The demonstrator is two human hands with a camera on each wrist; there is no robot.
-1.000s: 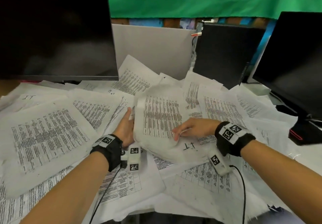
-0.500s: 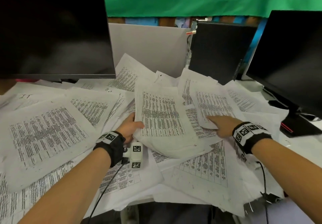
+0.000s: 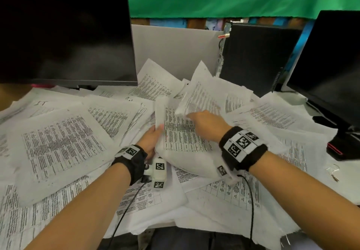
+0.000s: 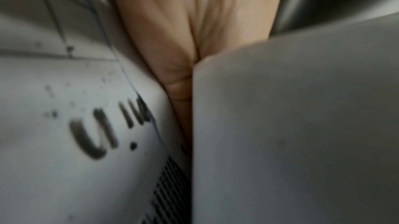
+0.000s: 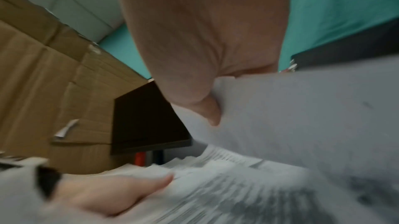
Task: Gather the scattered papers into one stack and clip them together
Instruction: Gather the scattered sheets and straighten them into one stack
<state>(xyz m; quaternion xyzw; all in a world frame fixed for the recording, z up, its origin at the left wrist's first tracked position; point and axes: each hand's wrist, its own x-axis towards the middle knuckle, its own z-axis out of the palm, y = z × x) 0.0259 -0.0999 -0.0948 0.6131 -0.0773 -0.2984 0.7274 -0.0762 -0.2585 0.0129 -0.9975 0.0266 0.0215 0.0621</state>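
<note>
Printed white papers lie scattered all over the desk. At the middle, my left hand (image 3: 153, 135) grips the left edge of a gathered stack (image 3: 181, 136), thumb on top; the left wrist view shows the palm (image 4: 183, 40) against the stack's edge. My right hand (image 3: 204, 122) pinches a lifted, curled sheet (image 3: 202, 96) and holds it just above the stack. In the right wrist view the thumb (image 5: 207, 108) presses into that sheet (image 5: 302, 116), and my left hand (image 5: 121, 191) lies below on the stack. No clip is visible.
A dark monitor (image 3: 64, 33) overhangs the papers at back left, another monitor (image 3: 335, 64) stands at right, and a black box (image 3: 255, 57) sits behind. More loose sheets (image 3: 60, 144) cover the left and front of the desk. A grey divider panel (image 3: 175, 49) closes off the back.
My right hand reached right to a loose sheet, took hold of it and brought it back up over the stack. My left hand stayed gripping the stack's left edge.
</note>
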